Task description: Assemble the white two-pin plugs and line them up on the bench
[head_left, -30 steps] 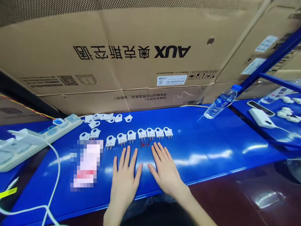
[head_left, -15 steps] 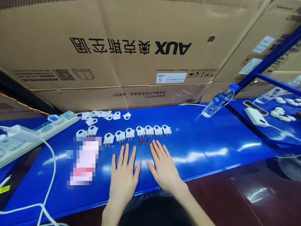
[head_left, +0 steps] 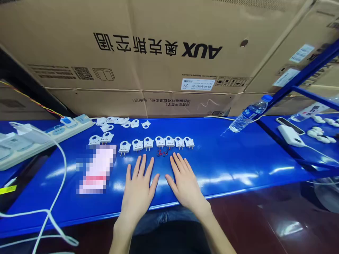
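My left hand (head_left: 139, 188) lies flat on the blue table (head_left: 225, 155), palm down with its fingers apart. Flat beside it on the right is my right hand (head_left: 184, 181), fingers stretched out, holding nothing. Just beyond the fingertips runs a row of several white plugs (head_left: 148, 142) with ring-shaped tops, their metal pins pointing toward me. Between that row and my right hand's fingertips sits a small bunch of red and black wires (head_left: 162, 152). Left of my left hand is a pinkish item (head_left: 96, 169), blurred out by pixelation.
Behind the row lie several more white pieces (head_left: 116, 121). A power strip (head_left: 58, 132) with trailing white cables (head_left: 63, 176) occupies the left. Large cardboard boxes (head_left: 159, 70) form the back wall. A water bottle (head_left: 249, 114), a blue metal frame (head_left: 302, 70) and a white adapter (head_left: 290, 135) are at right.
The camera view has shifted slightly, so the scene sits a little further right and the plugs a little higher. Both hands stay flat on the table.
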Available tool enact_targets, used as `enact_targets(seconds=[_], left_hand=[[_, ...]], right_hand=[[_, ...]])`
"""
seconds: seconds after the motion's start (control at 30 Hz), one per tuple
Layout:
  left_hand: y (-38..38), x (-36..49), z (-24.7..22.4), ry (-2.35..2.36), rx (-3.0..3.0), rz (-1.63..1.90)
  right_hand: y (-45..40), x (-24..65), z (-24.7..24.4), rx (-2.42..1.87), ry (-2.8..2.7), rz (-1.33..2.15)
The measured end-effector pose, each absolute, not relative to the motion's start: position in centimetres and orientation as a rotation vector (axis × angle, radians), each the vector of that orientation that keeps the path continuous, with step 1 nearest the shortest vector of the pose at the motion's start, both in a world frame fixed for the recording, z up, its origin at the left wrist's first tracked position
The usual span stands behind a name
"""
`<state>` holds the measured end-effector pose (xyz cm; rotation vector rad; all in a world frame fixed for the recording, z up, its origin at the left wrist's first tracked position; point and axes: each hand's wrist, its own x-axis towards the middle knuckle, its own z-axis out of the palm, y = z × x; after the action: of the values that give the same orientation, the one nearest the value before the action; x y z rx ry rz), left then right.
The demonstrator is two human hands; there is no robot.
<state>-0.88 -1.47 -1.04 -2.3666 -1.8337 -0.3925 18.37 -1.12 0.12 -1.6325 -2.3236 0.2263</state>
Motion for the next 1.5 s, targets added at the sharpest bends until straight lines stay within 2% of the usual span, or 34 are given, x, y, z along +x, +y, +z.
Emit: enact_targets(seconds=[0.8, 0.97, 1.2, 1.5], left_hand=[[-1.8, -0.7, -1.3, -1.812, -2.376, -0.431], [-1.7, -0.7, -1.5, -1.825, -2.378, -0.444], [-1.8, -0.7, -1.2, -1.845, -2.377, -0.469], [-2.2, -0.9, -1.0, -1.882, -2.400, -0.527]], right_hand=[[-1.8, 19.5, 0.0, -1.523, -2.199, 0.297], [0.6, 23.1, 1.2, -1.546, -2.038, 0.169], [4.4, 26.1, 2.4, -1.738, -2.201, 0.082], [0.0, 25.1, 2.6, -1.755, -2.182, 0.129]])
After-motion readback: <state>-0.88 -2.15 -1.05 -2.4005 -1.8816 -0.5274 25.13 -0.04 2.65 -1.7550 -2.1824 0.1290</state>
